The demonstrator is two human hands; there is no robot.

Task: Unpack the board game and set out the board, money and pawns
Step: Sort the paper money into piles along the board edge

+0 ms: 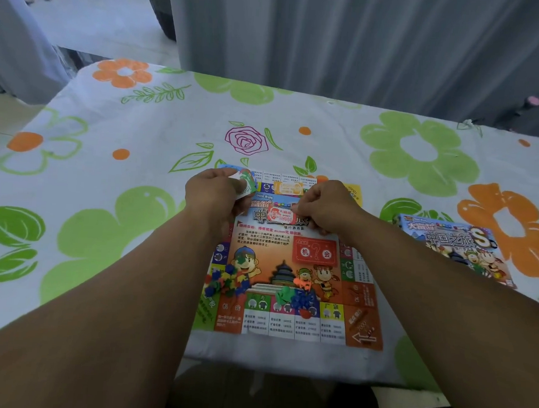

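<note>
The colourful paper board (292, 268) lies flat at the table's near edge. My left hand (213, 197) grips a small stack of play-money notes (244, 183) above the board's far left corner. My right hand (324, 207) pinches a red note (280, 215) over the board's title area. An orange note (288, 188) and a yellow note (354, 193) lie at the board's far edge. Two heaps of small plastic pawns and houses sit on the board, one heap (225, 281) at the left and the other heap (297, 295) near the middle.
The blue game box (455, 246) lies to the right of the board. A flowered tablecloth (138, 164) covers the table. Grey curtains (366, 39) hang behind the far edge. A white slip (407, 400) lies on the floor below.
</note>
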